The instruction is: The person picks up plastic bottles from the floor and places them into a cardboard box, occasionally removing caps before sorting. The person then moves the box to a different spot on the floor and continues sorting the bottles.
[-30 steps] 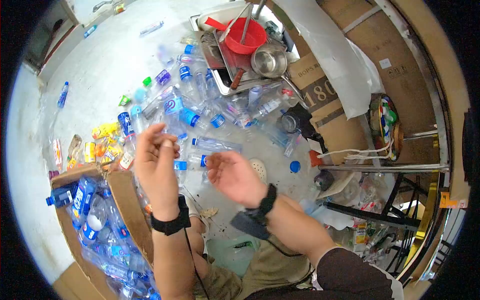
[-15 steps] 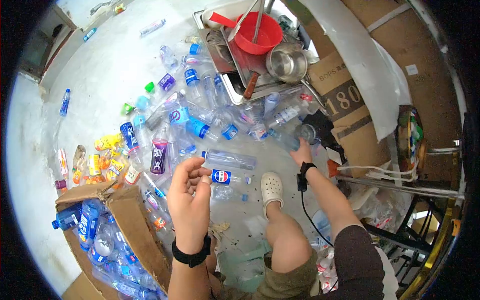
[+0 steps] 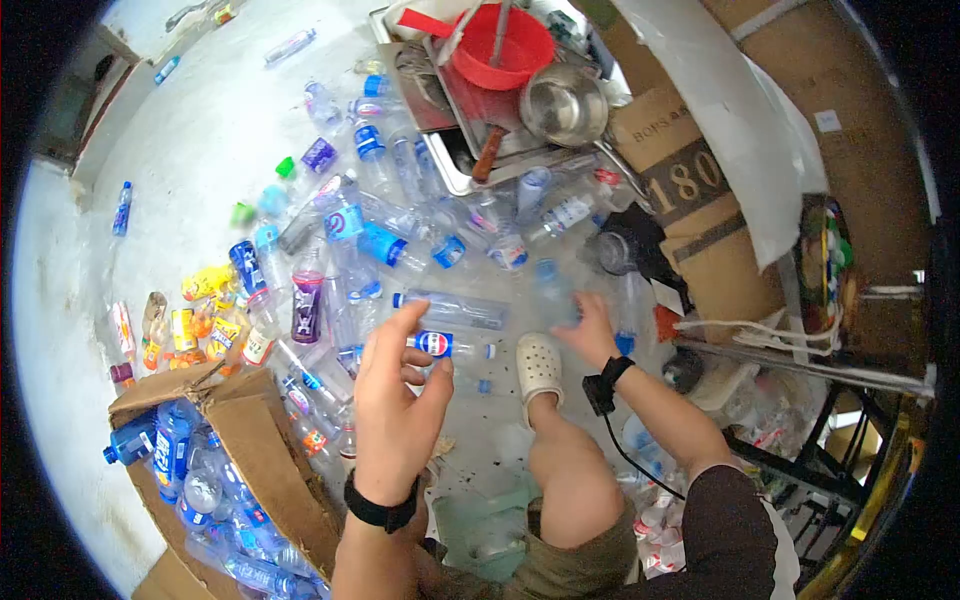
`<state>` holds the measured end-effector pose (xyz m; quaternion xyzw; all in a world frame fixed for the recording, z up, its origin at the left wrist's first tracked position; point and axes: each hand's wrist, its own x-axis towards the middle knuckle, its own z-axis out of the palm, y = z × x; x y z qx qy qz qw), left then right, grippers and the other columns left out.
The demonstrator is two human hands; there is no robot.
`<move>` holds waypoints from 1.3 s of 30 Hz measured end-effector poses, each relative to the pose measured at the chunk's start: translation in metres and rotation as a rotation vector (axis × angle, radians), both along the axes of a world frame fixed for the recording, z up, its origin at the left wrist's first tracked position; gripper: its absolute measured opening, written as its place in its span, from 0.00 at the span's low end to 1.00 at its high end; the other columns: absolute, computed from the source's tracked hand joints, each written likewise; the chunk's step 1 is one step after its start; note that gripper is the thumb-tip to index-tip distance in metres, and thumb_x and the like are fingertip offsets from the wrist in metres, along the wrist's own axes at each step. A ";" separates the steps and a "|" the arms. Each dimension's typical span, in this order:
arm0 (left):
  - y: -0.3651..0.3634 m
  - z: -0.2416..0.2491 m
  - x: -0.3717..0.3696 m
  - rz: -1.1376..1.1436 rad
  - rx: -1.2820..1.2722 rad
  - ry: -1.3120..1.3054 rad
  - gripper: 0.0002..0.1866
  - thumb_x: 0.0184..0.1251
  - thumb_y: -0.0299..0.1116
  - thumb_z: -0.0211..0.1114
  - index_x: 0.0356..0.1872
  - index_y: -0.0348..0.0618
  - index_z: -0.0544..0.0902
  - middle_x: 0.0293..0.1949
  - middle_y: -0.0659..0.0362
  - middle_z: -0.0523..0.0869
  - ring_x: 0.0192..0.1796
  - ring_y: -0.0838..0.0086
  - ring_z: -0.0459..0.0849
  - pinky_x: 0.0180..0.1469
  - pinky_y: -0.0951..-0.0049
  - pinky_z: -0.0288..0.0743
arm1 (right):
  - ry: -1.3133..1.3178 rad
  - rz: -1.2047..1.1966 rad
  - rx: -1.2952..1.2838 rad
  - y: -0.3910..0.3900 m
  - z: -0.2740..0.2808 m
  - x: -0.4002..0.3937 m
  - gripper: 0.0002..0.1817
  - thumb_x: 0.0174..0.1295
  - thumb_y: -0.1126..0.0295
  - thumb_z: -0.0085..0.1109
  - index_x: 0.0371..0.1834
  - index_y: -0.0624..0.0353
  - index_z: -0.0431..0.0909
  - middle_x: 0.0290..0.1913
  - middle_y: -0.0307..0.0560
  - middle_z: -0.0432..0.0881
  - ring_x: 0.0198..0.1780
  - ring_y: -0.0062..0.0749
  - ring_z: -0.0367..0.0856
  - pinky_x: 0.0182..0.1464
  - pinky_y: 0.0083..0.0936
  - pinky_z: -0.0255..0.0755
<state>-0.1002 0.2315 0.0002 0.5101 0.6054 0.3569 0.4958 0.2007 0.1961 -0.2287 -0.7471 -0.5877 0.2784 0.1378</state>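
Observation:
My right hand (image 3: 590, 332) is closed on the lower end of a clear plastic bottle (image 3: 550, 290) with a blue top, both slightly blurred by motion. My left hand (image 3: 402, 385) hovers over the floor with its fingers apart and holds nothing. Close to its fingertips lie a clear bottle with a blue cap (image 3: 455, 309) and a bottle with a blue Pepsi-like label (image 3: 440, 345). Further out, a heap of mostly clear bottles (image 3: 385, 240) covers the floor, with a purple-labelled bottle (image 3: 308, 305) among them.
A cardboard box (image 3: 265, 440) full of bottles stands at the lower left. Orange and yellow bottles (image 3: 205, 325) lie behind it. At the back are a metal tray (image 3: 458, 182), a red pan (image 3: 505, 60) and a steel saucepan (image 3: 563, 105). Large cartons (image 3: 690, 220) line the right side.
My right hand has moved left and nearer to me, bringing the clear bottle off its former spot near the black bag. My left hand's fingers have spread wider.

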 end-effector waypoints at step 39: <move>-0.017 -0.004 -0.006 0.036 0.357 0.241 0.18 0.47 0.24 0.67 0.42 0.39 0.76 0.38 0.49 0.73 0.40 0.51 0.75 0.45 0.59 0.71 | -0.147 -0.723 -0.209 -0.183 -0.151 0.166 0.32 0.57 0.52 0.61 0.56 0.68 0.69 0.50 0.57 0.77 0.48 0.48 0.75 0.49 0.41 0.68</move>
